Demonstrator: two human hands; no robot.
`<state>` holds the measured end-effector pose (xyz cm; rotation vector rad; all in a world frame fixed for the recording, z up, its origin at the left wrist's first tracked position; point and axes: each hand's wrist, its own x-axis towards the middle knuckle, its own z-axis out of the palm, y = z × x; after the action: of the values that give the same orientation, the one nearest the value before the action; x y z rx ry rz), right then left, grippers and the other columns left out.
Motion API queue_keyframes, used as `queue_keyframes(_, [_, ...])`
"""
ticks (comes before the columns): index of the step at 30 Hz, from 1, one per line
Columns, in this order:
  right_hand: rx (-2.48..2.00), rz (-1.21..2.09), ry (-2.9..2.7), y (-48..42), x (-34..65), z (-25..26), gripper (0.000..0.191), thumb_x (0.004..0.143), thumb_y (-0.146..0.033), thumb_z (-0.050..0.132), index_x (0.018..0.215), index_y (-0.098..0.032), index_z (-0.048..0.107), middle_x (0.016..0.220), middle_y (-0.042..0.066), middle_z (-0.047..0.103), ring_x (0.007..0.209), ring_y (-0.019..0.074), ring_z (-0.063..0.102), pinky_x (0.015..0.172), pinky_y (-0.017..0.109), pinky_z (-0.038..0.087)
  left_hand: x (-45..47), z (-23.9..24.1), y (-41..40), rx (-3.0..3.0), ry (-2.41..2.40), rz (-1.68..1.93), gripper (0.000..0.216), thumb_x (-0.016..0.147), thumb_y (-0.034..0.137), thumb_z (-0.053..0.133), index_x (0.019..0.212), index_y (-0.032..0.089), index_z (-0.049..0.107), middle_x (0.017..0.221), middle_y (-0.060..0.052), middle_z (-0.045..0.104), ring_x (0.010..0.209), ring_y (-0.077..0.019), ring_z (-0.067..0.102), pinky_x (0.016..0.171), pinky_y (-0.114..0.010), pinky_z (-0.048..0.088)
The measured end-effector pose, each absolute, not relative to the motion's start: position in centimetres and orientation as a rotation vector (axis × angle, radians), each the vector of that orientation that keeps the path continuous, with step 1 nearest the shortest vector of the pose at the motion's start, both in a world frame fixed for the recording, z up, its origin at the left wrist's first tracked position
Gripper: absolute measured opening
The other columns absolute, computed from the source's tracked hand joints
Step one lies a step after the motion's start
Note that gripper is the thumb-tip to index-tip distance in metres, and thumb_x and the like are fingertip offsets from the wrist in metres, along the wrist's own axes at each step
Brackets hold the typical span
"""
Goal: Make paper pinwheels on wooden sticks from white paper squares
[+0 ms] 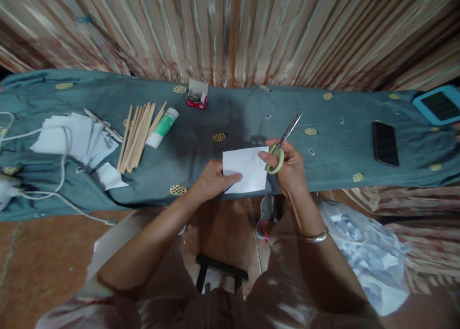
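A square sheet of white paper is held up over the near edge of the cloth-covered table. My left hand pinches its left side, the thumb lying across the front. At the right edge, my right hand holds scissors with pale green handles, blades pointing up and away from the paper. The right thumb also rests on the paper's upper right corner. The scissor blades look closed. Fingers behind the paper are hidden.
Left on the teal cloth lie cut papers, a pen, wooden sticks, a glue tube and a white cable. Behind stands a small red box. Rightward are a phone, a blue-framed device and a plastic bag.
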<state>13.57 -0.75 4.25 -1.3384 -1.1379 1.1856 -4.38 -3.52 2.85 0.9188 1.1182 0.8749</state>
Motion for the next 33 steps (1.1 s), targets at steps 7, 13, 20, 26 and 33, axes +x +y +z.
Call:
queue_keyframes(7, [-1.338, 1.152, -1.115, -0.6, 14.2, 4.3, 0.040, 0.056, -0.045, 0.086, 0.081, -0.027, 0.061, 0.058, -0.008, 0.042, 0.049, 0.0086, 0.033, 0.046, 0.025, 0.029, -4.8, 2.4, -3.2, 0.961, 1.127, 0.882, 0.017, 0.057, 0.032, 0.075, 0.056, 0.016, 0.070, 0.063, 0.001, 0.065, 0.057, -0.0107, 0.053, 0.056, -0.022, 0.040])
queue_keyframes(13, [-1.329, 1.122, -1.062, 0.1, 15.8, 3.3, 0.034, 0.061, -0.039, 0.084, 0.085, -0.027, 0.062, 0.063, -0.008, 0.043, 0.051, 0.0089, 0.034, 0.048, 0.026, 0.028, -5.5, 2.5, -2.9, 1.076, 1.134, 0.920, 0.016, 0.062, 0.034, 0.072, 0.055, 0.019, 0.071, 0.066, 0.000, 0.063, 0.068, -0.0140, 0.057, 0.067, -0.026, 0.043])
queue_keyframes(20, [-1.265, 1.106, -0.904, 0.5, 16.8, 3.1, 0.032, 0.057, -0.030, 0.086, 0.081, -0.025, 0.066, 0.062, -0.009, 0.045, 0.052, 0.0078, 0.039, 0.049, 0.025, 0.034, -6.3, 3.4, -2.5, 1.147, 1.195, 0.974, 0.013, 0.064, 0.030, 0.071, 0.057, 0.020, 0.074, 0.063, -0.001, 0.065, 0.065, -0.0139, 0.057, 0.066, -0.026, 0.042])
queue_keyframes(26, [-1.200, 1.095, -0.719, 1.2, 17.1, 3.0, 0.032, 0.052, -0.024, 0.088, 0.075, -0.024, 0.066, 0.064, -0.008, 0.056, 0.059, 0.0087, 0.052, 0.057, 0.025, 0.044, -6.2, 3.6, -2.5, 1.042, 1.187, 1.086, 0.014, 0.066, 0.028, 0.069, 0.056, 0.020, 0.072, 0.067, -0.003, 0.069, 0.070, -0.0165, 0.062, 0.076, -0.028, 0.047])
queue_keyframes(33, [-1.153, 1.184, -0.635, 0.7, 14.8, 2.4, 0.034, 0.054, -0.023, 0.087, 0.079, -0.022, 0.064, 0.068, -0.008, 0.062, 0.063, 0.0097, 0.057, 0.063, 0.026, 0.046, -3.2, 2.5, -4.1, 0.941, 1.031, 0.981, 0.035, 0.061, 0.047, 0.080, 0.079, 0.018, 0.071, 0.081, -0.003, 0.071, 0.082, -0.0189, 0.064, 0.078, -0.029, 0.048])
